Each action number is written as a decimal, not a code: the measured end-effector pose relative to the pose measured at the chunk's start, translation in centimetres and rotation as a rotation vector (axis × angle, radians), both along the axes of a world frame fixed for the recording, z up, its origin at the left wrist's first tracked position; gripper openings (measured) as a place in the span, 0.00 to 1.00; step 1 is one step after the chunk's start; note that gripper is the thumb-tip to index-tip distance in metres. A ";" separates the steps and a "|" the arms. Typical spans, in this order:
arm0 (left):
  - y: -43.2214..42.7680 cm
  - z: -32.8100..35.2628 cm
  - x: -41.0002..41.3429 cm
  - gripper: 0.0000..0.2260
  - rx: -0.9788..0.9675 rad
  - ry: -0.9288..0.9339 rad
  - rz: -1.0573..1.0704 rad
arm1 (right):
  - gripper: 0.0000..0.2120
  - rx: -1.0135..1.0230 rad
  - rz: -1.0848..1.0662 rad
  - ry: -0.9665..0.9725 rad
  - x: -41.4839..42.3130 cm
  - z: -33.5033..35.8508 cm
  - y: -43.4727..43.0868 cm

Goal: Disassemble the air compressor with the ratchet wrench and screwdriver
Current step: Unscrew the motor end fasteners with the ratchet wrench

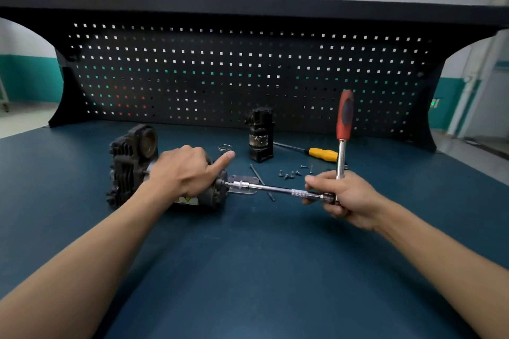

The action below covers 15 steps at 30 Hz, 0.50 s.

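I'm watching blue bench top (248, 270) carrying: compressor (129, 162) lying left, black detached unit (260, 135) standing rear centre, yellow screwdriver (322, 153) lying beside it, loose screws (289, 175), long bolts (257, 175), wire ring (224, 147).

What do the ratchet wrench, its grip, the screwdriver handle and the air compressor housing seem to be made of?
The ratchet wrench shaft and extension bar: polished, likely chromed steel, given bright mirror-like glints. Its grip: matte red plastic with a dark, probably rubber inlay. The screwdriver handle: glossy yellow plastic, apparently. The air compressor housing: dull, ribbed dark cast metal, seemingly.
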<state>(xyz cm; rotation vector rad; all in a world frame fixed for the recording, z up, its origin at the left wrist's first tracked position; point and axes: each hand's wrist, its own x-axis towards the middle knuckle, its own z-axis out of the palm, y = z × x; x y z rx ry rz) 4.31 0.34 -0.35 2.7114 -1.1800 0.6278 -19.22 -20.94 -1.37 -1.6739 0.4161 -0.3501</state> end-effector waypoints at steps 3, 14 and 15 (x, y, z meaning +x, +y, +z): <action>-0.1 0.2 0.8 0.43 0.081 0.087 -0.048 | 0.07 -0.436 -0.046 -0.182 0.0 -0.1 0.1; -0.3 0.9 2.2 0.39 0.118 0.152 -0.108 | 0.04 -1.156 -0.072 -0.581 0.1 -0.3 0.1; -0.3 0.8 2.1 0.38 0.100 0.122 -0.106 | 0.03 -1.155 -0.070 -0.573 0.0 -0.3 0.0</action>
